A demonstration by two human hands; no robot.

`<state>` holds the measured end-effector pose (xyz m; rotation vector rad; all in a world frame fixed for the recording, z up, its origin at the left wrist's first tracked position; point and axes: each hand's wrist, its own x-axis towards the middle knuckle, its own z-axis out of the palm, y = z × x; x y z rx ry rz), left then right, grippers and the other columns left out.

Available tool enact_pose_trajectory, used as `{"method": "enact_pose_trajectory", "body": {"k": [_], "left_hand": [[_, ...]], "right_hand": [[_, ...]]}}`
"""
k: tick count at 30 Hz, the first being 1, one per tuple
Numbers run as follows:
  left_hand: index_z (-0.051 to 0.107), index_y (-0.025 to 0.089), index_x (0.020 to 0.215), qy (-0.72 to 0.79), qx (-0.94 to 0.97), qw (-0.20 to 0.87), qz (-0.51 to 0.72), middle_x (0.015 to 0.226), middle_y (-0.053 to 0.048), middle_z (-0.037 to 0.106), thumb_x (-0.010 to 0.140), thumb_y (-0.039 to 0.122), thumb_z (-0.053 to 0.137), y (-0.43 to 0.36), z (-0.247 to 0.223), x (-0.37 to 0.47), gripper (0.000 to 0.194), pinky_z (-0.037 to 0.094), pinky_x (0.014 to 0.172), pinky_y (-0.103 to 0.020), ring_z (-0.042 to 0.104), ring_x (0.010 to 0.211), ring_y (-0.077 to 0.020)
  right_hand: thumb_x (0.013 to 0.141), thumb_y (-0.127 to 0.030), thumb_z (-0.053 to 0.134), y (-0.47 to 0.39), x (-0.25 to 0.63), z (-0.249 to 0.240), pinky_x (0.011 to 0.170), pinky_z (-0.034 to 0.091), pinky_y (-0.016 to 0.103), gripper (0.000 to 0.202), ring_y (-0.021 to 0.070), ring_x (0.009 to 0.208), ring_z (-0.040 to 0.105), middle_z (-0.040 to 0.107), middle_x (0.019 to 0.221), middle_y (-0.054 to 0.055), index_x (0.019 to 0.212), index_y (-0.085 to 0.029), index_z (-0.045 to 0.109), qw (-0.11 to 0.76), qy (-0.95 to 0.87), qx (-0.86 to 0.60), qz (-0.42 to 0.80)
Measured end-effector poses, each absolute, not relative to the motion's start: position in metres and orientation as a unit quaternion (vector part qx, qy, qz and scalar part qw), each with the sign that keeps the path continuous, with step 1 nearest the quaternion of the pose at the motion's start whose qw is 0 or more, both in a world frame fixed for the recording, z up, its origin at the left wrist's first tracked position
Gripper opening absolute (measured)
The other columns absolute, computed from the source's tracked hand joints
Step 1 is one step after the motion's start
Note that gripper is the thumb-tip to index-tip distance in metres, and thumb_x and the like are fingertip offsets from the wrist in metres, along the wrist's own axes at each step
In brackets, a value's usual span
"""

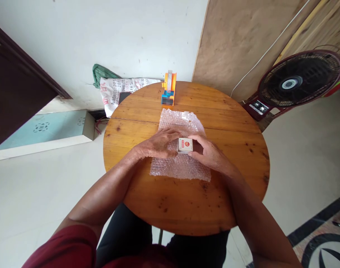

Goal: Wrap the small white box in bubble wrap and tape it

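A small white box (185, 145) with red print on its top sits on a sheet of bubble wrap (181, 169), near the middle of the sheet. From the left, my left hand (160, 144) has its thumb and index finger at the box's left corners. My right hand (210, 152) grips the opposite side, its thumb at the near right corner and a finger at the far one. At the far end of the bubble wrap lies a small whitish piece (185, 115), too small to make out.
An orange and blue tape dispenser (169, 89) stands at the far side of the round wooden table (170, 212). Beyond the table's far left edge is a printed white sack (111, 95). A large fan (289, 83) stands at the right. The wall (147, 37) rises close behind.
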<state>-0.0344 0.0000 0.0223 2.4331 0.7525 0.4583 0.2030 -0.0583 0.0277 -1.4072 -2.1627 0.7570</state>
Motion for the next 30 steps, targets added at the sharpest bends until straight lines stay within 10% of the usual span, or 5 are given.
{"method": "enact_pose_trajectory", "body": {"k": [12, 19, 30], "left_hand": [[0.06, 0.036, 0.128, 0.263, 0.896, 0.275, 0.228, 0.133, 0.0, 0.061, 0.077, 0.033, 0.068, -0.006, 0.026, -0.028, 0.052, 0.039, 0.116, -0.05, 0.052, 0.131, -0.0278], [0.062, 0.034, 0.123, 0.26, 0.896, 0.281, 0.224, 0.125, 0.0, 0.066, 0.077, 0.033, 0.067, -0.006, 0.027, -0.028, 0.047, 0.044, 0.111, -0.047, 0.058, 0.123, -0.0268], [0.057, 0.037, 0.129, 0.261, 0.893, 0.308, 0.198, 0.133, 0.002, 0.063, 0.078, 0.031, 0.064, -0.005, 0.029, -0.028, 0.052, 0.041, 0.113, -0.051, 0.056, 0.127, -0.0275]], "right_hand": [[0.082, -0.027, 0.067, -0.068, 0.206, 0.042, 0.108, 0.043, 0.047, 0.057, 0.0282, 0.135, 0.048, 0.047, 0.148, 0.01, 0.136, -0.027, 0.048, 0.245, -0.788, -0.492, 0.276], [0.078, -0.024, 0.073, -0.081, 0.201, 0.061, 0.094, 0.047, 0.041, 0.017, 0.0229, 0.103, 0.06, 0.057, 0.109, 0.004, 0.09, -0.024, 0.06, 0.306, -0.812, -0.435, 0.241], [0.073, -0.041, 0.082, -0.097, 0.198, 0.079, 0.076, 0.046, 0.033, 0.032, 0.0193, 0.087, 0.059, 0.063, 0.103, 0.002, 0.087, -0.022, 0.06, 0.088, -0.84, -0.45, 0.29]]}}
